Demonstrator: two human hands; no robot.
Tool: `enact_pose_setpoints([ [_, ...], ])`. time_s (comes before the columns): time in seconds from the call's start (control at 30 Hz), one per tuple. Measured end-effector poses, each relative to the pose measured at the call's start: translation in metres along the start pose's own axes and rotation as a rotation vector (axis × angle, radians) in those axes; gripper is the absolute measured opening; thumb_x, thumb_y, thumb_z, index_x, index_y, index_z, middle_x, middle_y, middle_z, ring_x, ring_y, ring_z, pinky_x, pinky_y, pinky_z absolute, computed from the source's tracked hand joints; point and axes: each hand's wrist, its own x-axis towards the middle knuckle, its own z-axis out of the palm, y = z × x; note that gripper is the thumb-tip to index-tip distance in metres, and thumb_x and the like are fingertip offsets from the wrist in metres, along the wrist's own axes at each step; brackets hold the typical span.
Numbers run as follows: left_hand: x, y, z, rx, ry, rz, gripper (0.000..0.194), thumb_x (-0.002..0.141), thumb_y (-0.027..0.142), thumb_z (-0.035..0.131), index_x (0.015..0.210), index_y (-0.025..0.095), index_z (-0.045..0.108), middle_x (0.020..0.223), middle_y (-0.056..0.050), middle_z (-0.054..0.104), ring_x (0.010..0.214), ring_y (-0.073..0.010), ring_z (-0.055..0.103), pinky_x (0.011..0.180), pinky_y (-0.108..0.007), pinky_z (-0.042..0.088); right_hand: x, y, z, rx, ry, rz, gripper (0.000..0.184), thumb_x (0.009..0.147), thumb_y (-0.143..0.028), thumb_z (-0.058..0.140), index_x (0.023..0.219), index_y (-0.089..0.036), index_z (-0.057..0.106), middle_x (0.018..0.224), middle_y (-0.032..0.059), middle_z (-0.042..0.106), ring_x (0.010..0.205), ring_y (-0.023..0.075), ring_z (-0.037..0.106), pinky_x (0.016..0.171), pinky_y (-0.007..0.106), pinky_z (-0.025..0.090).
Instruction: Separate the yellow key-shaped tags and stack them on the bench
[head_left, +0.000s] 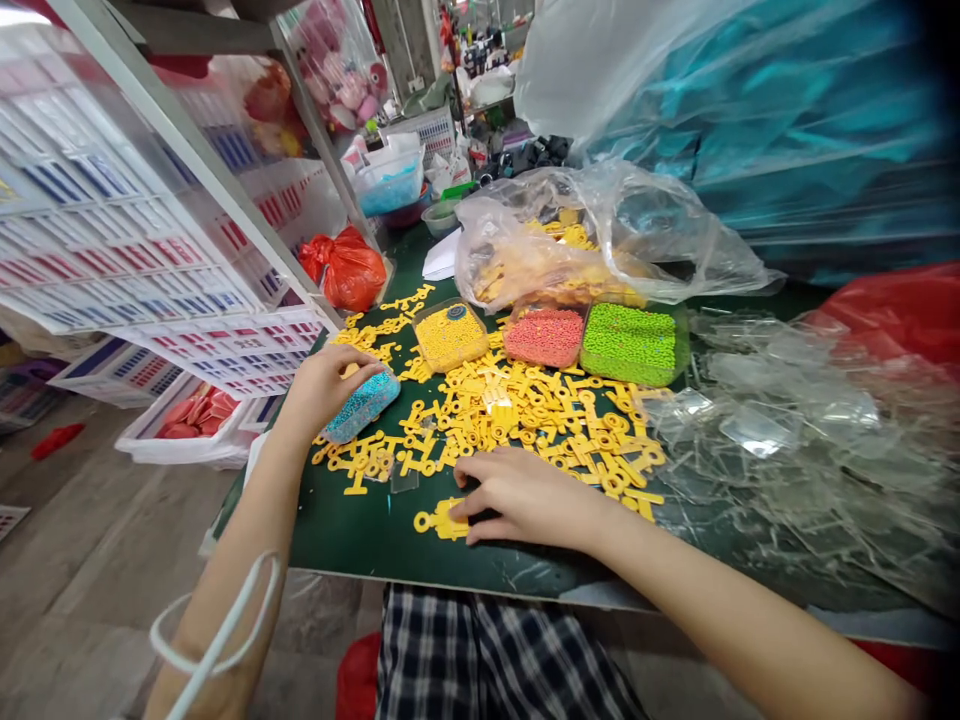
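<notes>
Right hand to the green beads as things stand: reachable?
Probably yes: only low, loose yellow pieces seem to lie between the right hand and the green beads, whose top looks uncovered.

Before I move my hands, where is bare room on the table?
Bare: front-left tabletop, between left forearm and the ring-ended yellow piece at the right hand. Crowded: the middle, with yellow plastic pieces; the right, with clear plastic pieces.

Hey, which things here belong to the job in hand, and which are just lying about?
Likely in the job:
box of blue beads, at the left hand
yellow plastic piece, touched by the right hand
loose yellow pieces
yellow beads, pink beads, green beads

Probably just lying about:
red bag
stuffed toys
white crates
</notes>
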Motion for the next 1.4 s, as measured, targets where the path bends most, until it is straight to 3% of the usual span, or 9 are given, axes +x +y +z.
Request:
enact_pose_setpoints([
  [0.1, -0.033, 0.036, 0.001, -0.13, 0.0, 0.082, 0.031, 0.088, 0.049, 0.057, 0.082, 0.022, 0.072, 0.085, -0.004, 0.072, 0.083, -0.0213, 0.064, 0.077, -0.031, 0.047, -0.001, 0.001, 0.0, -0.042, 0.071, 0.105, 0.032, 0.079, -0.05, 0.071, 0.096, -0.023, 0.075, 0.094, 0.0065, 0.064, 0.089, 0.0226, 0.058, 0.07, 0.032, 0.037],
  [0.2, -0.065, 0.063, 0.017, -0.223, -0.191, 0.151, 0.032, 0.091, 0.048, 0.055, 0.081, 0.022, 0.071, 0.082, -0.003, 0.072, 0.08, -0.0191, 0.064, 0.074, -0.029, 0.048, 0.001, -0.002, 0.003, -0.094, 0.063, 0.166, 0.044, 0.074, -0.057, 0.072, 0.094, -0.018, 0.074, 0.093, 0.0089, 0.064, 0.09, 0.0254, 0.058, 0.07, 0.033, 0.037],
  [0.3, -0.086, 0.075, 0.036, -0.241, -0.344, 0.153, 0.032, 0.094, 0.044, 0.052, 0.082, 0.022, 0.071, 0.082, -0.003, 0.072, 0.079, -0.0186, 0.065, 0.073, -0.029, 0.048, 0.003, -0.007, 0.006, -0.115, 0.034, 0.178, 0.048, 0.072, -0.058, 0.074, 0.093, -0.015, 0.072, 0.092, 0.0089, 0.065, 0.091, 0.0255, 0.058, 0.07, 0.033, 0.038],
  [0.47, -0.097, 0.076, 0.05, -0.233, -0.438, 0.107, 0.027, 0.094, 0.038, 0.055, 0.08, 0.02, 0.069, 0.081, -0.003, 0.07, 0.081, -0.0194, 0.064, 0.072, -0.028, 0.046, 0.004, -0.009, 0.009, -0.126, -0.004, 0.183, 0.038, 0.076, -0.051, 0.074, 0.091, -0.016, 0.072, 0.092, 0.0084, 0.065, 0.092, 0.025, 0.058, 0.072, 0.033, 0.038],
  [1.03, -0.094, 0.07, 0.052, -0.336, -0.556, 0.07, 0.013, 0.088, 0.026, 0.064, 0.082, 0.019, 0.073, 0.084, -0.002, 0.073, 0.084, -0.0178, 0.064, 0.076, -0.026, 0.045, 0.006, -0.009, 0.008, -0.106, -0.047, 0.233, 0.036, 0.076, -0.052, 0.073, 0.092, -0.019, 0.075, 0.089, 0.0063, 0.065, 0.089, 0.023, 0.059, 0.065, 0.031, 0.033],
  [1.4, -0.091, 0.063, 0.055, -0.39, -0.547, 0.111, 0.022, 0.089, 0.037, 0.062, 0.085, 0.02, 0.076, 0.083, -0.003, 0.074, 0.08, -0.0168, 0.065, 0.075, -0.026, 0.048, 0.007, -0.009, 0.007, -0.119, -0.047, 0.237, 0.039, 0.075, -0.052, 0.074, 0.093, -0.018, 0.075, 0.086, 0.0062, 0.066, 0.088, 0.0231, 0.06, 0.063, 0.03, 0.033],
])
